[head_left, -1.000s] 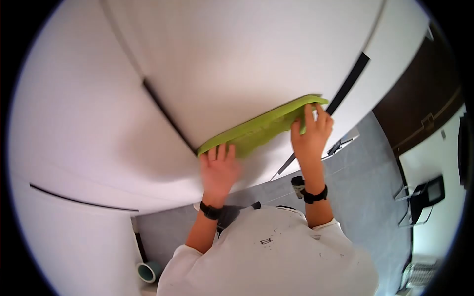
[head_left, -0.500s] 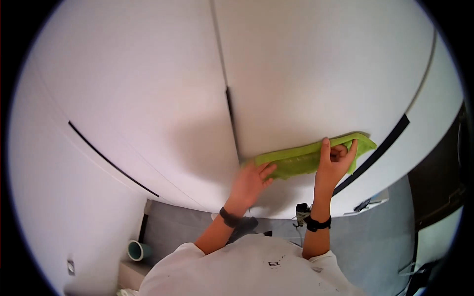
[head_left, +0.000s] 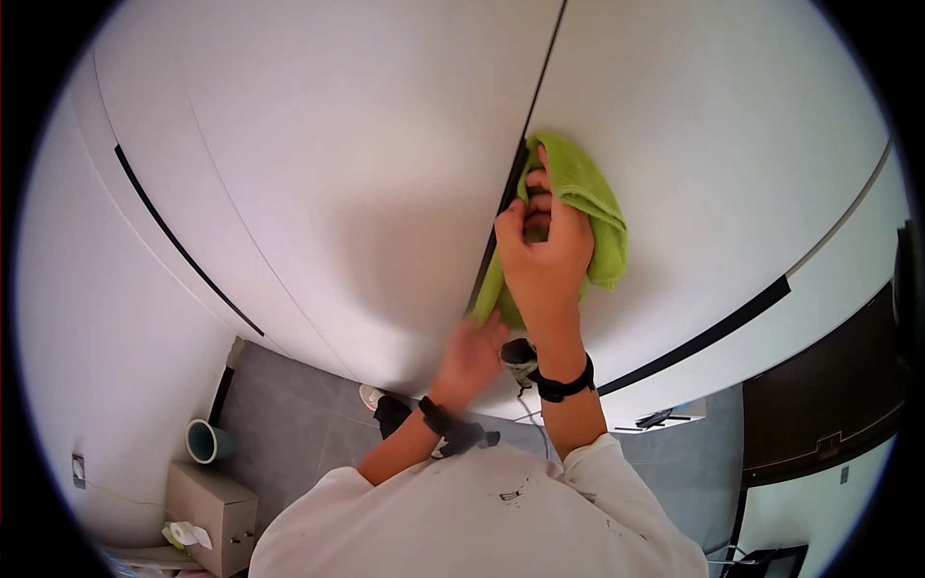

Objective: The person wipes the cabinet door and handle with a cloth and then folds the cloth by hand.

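A green cloth (head_left: 602, 231) lies bunched against the white cabinet door, beside the long black handle strip (head_left: 508, 188). My right hand (head_left: 547, 241) grips the cloth with curled fingers, its upper part pressed along the strip. Lower down, my left hand (head_left: 472, 356) is blurred at the cloth's bottom end near the foot of the strip; whether its fingers pinch the cloth is too smeared to tell. Both wrists wear black bands.
Further black strips run down the doors at left (head_left: 183, 246) and right (head_left: 703, 337). At the lower left are a teal bin (head_left: 209, 441) and a small beige cabinet (head_left: 210, 515) on the grey floor. A brown door (head_left: 819, 395) is at right.
The right hand has moved up and left with the cloth, from the stretched position to the black strip. The cloth is now bunched and more upright. The camera view has shifted.
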The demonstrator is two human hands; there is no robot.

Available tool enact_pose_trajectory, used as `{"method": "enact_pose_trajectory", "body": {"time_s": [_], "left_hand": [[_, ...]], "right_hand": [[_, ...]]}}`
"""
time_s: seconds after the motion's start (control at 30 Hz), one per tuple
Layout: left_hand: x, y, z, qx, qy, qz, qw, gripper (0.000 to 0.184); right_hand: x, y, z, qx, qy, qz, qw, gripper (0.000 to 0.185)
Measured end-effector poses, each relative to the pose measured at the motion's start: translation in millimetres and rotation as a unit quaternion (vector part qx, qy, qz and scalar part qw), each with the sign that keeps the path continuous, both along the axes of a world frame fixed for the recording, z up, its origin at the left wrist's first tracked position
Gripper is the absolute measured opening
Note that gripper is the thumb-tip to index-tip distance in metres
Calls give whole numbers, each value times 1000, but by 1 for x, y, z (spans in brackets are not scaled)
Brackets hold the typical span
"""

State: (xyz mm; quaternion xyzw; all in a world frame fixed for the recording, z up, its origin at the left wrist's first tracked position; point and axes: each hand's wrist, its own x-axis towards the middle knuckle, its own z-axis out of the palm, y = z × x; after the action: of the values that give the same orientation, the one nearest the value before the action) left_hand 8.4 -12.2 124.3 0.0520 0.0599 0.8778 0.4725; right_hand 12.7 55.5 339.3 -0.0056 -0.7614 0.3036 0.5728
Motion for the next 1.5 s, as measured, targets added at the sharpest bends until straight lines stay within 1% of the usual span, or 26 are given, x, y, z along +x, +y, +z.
{"method": "enact_pose_trajectory", "body": {"time_s": [0.1,0.17,0.23,0.3,0.37,0.4,0.43,0.47,0.5,0.57,0.63,0.73,0.8,0.87,0.93,0.97,1.03,1.07,1.13,1.17,1.23,1.3,1.37,1.4,1.43,1.5], "left_hand": [[3,-2,-4,46,-10,-6,999,35],[3,2,-8,91,-86,-39,991,35],[0,7,-11,118,-92,-61,987,35],[4,9,-20,141,-108,-86,980,35],[0,12,-26,188,-25,-91,978,32],[-2,12,-26,195,-35,-92,976,33],[-3,14,-26,205,-42,-85,974,33],[-5,14,-27,201,-35,-88,975,33],[-6,11,-24,197,-31,-87,976,33],[-3,9,-23,193,-68,-92,975,33],[-3,9,-27,162,-87,-75,980,33],[-5,10,-39,179,-93,-78,976,31],[-3,11,-42,191,-80,-91,974,31],[-1,10,-39,144,-81,-63,984,31],[-3,9,-41,145,-85,-69,983,32],[-3,9,-42,147,-95,-66,982,32],[-2,10,-46,145,-99,-71,982,33],[-3,10,-48,147,-103,-72,981,33],[-4,9,-47,160,-101,-71,979,34],[-2,10,-47,178,-101,-63,977,34],[-2,10,-41,177,-112,-48,977,34],[2,9,-40,170,-132,-36,976,33],[-2,10,-39,182,-144,-41,972,31],[-1,6,-28,133,-183,-31,974,29],[1,5,-26,135,-195,-28,971,29],[-1,7,-25,207,-206,-16,956,29]], "right_hand": [[-1,3,5,-9,21,32,999,28],[0,14,10,-6,27,52,998,22],[1,18,19,-58,-9,105,993,18],[6,19,21,-84,-52,95,991,18],[4,22,18,-5,-54,73,996,20],[6,21,18,3,-61,73,995,20],[11,21,20,-27,-82,66,994,18],[12,21,20,-57,-105,60,991,17],[11,21,20,-47,-120,69,989,17],[13,20,14,-108,-57,103,987,15],[13,23,4,-85,-64,104,989,15],[13,30,-7,-88,16,62,994,23],[17,25,-4,-87,-15,57,994,22],[19,20,10,-83,-36,50,995,22],[16,13,23,-122,-93,-23,988,21],[14,15,23,-123,-91,-26,988,21],[13,22,20,-118,-60,47,990,22],[14,24,20,-120,-59,46,990,22],[13,26,19,-113,-18,112,987,22],[13,25,22,-110,-23,118,987,22],[11,15,26,-82,-29,40,995,21],[6,12,22,-73,-30,52,995,23],[1,-3,27,-104,-11,17,994,27],[0,-9,28,-123,-2,28,992,33],[-2,-15,28,-122,-15,27,992,33],[-5,-21,26,-93,-9,-28,995,37]]}}
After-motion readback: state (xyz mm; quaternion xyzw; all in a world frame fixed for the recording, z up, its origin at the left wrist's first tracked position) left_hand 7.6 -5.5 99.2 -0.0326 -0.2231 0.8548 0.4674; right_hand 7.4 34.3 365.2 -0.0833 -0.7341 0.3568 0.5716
